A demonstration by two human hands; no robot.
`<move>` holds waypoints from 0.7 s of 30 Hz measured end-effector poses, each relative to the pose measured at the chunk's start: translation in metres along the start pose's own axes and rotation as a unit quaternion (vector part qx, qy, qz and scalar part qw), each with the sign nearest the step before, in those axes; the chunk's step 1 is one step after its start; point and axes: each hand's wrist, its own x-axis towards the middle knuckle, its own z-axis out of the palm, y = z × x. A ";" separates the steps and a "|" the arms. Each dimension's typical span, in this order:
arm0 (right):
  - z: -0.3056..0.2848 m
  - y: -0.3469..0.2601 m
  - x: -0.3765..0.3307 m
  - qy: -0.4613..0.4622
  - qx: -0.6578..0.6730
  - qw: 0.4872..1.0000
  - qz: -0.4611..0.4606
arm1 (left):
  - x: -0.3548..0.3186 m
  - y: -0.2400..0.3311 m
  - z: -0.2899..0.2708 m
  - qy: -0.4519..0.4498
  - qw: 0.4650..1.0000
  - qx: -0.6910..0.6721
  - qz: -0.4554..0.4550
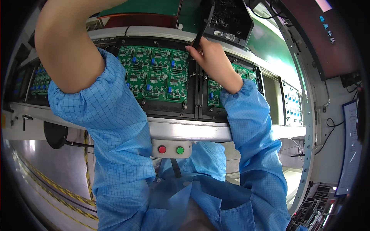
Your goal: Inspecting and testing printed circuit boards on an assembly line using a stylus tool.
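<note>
My right hand (216,61) reaches over the gap between two framed panels, its fingers closed round a slim black bar-like thing (205,27) that points away from me. Just left of that hand lies a panel of green circuit boards (158,73) with blue parts, set in a black carrier frame (165,106). Another green circuit board panel (214,87) sits partly under my right wrist and sleeve. My left hand (63,27) is raised close to the view at the top left. Its fingers run past the upper edge, so their pose is hidden.
A metal rail (185,130) runs along the near side, with a box of red and green buttons (171,149) below it. Beyond my right hand stands a black box-shaped unit (230,23). More boards lie far left, and a white board panel (293,106) stands right.
</note>
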 end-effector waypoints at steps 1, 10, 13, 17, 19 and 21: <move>-0.002 0.001 -0.004 0.014 0.009 1.000 -0.005 | 0.001 0.003 0.001 -0.008 1.000 0.002 0.004; 0.001 -0.024 -0.022 -0.032 0.047 0.997 -0.047 | 0.000 0.017 0.004 -0.002 1.000 0.026 -0.003; 0.005 -0.031 -0.017 -0.086 0.016 0.996 -0.021 | 0.000 0.010 -0.001 -0.013 1.000 0.001 -0.026; 0.004 -0.035 -0.013 -0.052 0.061 0.996 -0.049 | 0.002 0.002 -0.007 -0.039 0.997 -0.030 -0.060; 0.008 -0.037 -0.012 -0.023 0.053 0.996 -0.072 | 0.004 0.002 -0.010 -0.039 0.997 -0.031 -0.058; 0.013 -0.037 -0.012 -0.018 0.026 0.994 -0.105 | 0.004 0.004 -0.008 -0.054 0.995 -0.049 -0.064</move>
